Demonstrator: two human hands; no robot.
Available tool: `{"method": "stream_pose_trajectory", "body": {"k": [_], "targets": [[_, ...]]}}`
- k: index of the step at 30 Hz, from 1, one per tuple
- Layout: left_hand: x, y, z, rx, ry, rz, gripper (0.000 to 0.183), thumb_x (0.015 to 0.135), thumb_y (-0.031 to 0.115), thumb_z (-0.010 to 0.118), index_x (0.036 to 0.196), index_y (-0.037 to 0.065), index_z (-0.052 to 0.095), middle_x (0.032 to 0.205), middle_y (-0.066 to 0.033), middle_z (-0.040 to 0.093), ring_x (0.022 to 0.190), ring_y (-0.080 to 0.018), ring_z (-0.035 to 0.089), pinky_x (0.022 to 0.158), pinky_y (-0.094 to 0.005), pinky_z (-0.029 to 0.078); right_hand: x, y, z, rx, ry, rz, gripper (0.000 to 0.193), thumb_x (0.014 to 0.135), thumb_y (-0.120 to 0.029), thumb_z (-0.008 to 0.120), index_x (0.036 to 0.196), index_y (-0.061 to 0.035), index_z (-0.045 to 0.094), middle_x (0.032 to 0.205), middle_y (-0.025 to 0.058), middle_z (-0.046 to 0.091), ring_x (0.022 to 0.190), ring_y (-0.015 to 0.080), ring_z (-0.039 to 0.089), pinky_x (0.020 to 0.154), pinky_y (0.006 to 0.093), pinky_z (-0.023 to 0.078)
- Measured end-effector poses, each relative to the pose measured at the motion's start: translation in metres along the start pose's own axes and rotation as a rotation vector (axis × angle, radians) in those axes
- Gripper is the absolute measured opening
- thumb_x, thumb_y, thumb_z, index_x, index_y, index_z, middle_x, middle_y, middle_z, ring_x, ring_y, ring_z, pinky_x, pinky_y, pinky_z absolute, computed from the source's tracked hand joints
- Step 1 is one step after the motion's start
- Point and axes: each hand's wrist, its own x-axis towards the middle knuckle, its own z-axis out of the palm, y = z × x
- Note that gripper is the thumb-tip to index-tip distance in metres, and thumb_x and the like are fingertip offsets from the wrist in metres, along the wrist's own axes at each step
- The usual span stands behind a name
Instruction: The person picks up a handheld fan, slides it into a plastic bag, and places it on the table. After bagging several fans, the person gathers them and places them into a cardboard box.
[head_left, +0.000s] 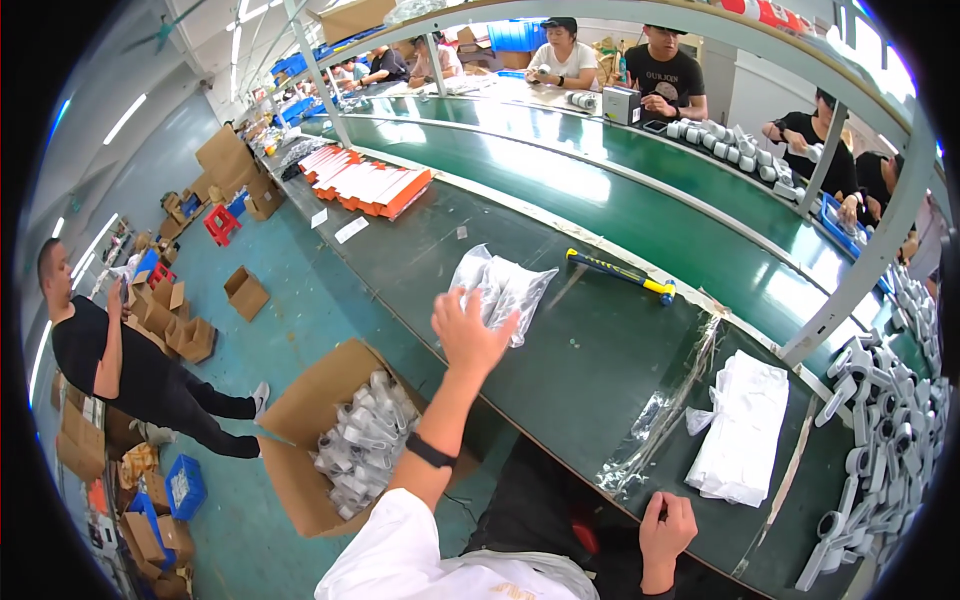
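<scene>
Risks first, left to right. The carton (pixel 303 402) is sitting left of and below your left hand (pixel 472 335), bagged parts (pixel 366 440) heaping inside; a bump from your forearm could tip some out. The clear bag (pixel 510 283) is lying on the worktop (pixel 590 400) just beyond your left palm. Its film is looking slick, so a one-sided pinch could let it slide. The hammer (pixel 622 275) is resting right of that bag; a wide sweep could knock it. Loose film (pixel 645 440) is trailing between your hands and could snag a bag. Beyond your right hand (pixel 667 530), the white stack (pixel 742 430) is lying loose and could fan out if brushed.

Hands: your left is sitting wide open, fingers splaying at the clear bag's near side, not gripping; can't tell if fingertips are touching. Your right is resting in a loose curl at the worktop's near edge, apart from the white stack, showing nothing held.
</scene>
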Motion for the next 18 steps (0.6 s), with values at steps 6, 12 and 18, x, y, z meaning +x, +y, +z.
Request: {"method": "stream_pose_trajectory", "body": {"k": [6,12,18], "targets": [[0.042,-0.031,0.016,0.014,-0.487,-0.347,0.075,0.071,0.064,0.069,0.129,0.020,0.053,0.148,-0.0149,0.031,0.130,-0.0413,0.038,0.093,-0.0646,0.039,0.001,-0.002,0.000,-0.005,0.016,-0.009,0.007,0.083,-0.007,0.066,0.079,-0.0026,0.064,0.069,0.0092,0.057,0.057,0.0261,0.055,0.051,0.0359,0.042],[0.037,-0.019,0.019,0.042,-0.890,-0.323,0.088,0.065,0.060,0.075,0.137,0.021,0.044,0.153,-0.0102,0.022,0.133,-0.0419,0.035,0.095,-0.0699,0.035,-0.001,-0.001,-0.001,-0.020,0.004,-0.005,0.006,0.082,-0.008,0.067,0.079,-0.0040,0.064,0.068,0.0085,0.057,0.058,0.0267,0.056,0.051,0.0366,0.043],[0.023,-0.023,0.026,0.013,-0.747,-0.290,0.073,0.065,0.043,0.079,0.127,0.019,0.048,0.148,-0.0065,0.031,0.125,-0.0396,0.043,0.088,-0.0644,0.044,0.000,0.000,0.001,-0.034,0.002,-0.001,0.005,0.081,-0.007,0.068,0.079,-0.0050,0.063,0.068,0.0077,0.057,0.059,0.0271,0.057,0.051,0.0373,0.044]]}}
